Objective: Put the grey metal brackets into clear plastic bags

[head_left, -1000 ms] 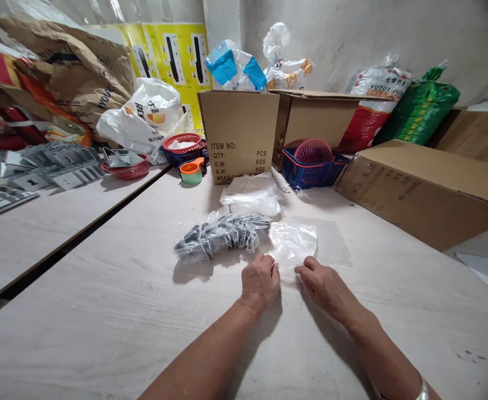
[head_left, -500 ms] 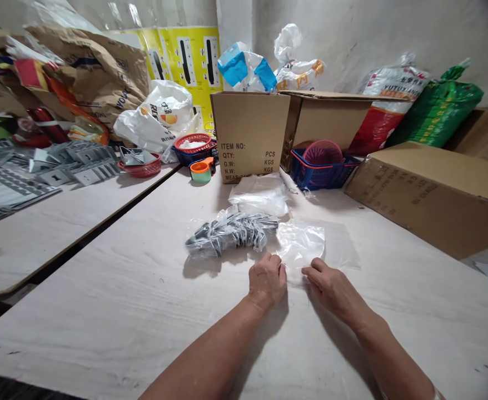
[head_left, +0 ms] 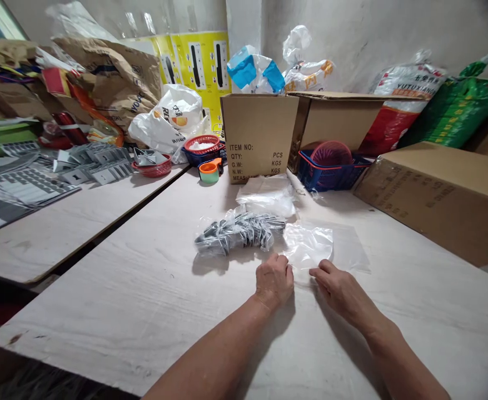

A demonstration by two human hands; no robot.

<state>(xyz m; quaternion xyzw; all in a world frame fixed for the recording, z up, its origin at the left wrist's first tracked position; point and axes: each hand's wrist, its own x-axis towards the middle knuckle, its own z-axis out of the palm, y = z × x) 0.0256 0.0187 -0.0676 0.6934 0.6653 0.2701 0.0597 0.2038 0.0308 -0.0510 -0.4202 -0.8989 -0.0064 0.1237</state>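
Note:
A clear plastic bag (head_left: pixel 310 244) lies flat on the table in front of me. My left hand (head_left: pixel 274 280) is closed at its near left edge, the fingers curled together on the thin film. At the near right edge, my right hand (head_left: pixel 331 283) pinches the same bag between thumb and fingers. Just beyond my left hand rests a row of dark pieces wrapped in clear plastic (head_left: pixel 239 230), their exact kind hidden by the wrapping. Behind that row is a stack of clear plastic bags (head_left: pixel 267 195).
An upright cardboard carton (head_left: pixel 260 139) stands at the back, beside a blue basket (head_left: pixel 331 172). A large cardboard box (head_left: pixel 436 194) lies on the right. An orange and green tape holder (head_left: pixel 209 171) sits back left. Across a gap, grey bent pieces (head_left: pixel 89 161) cover another table (head_left: pixel 31 244).
The whole view has shifted, so everything appears slightly farther right. Both hands keep about the same place at the bag's near edge.

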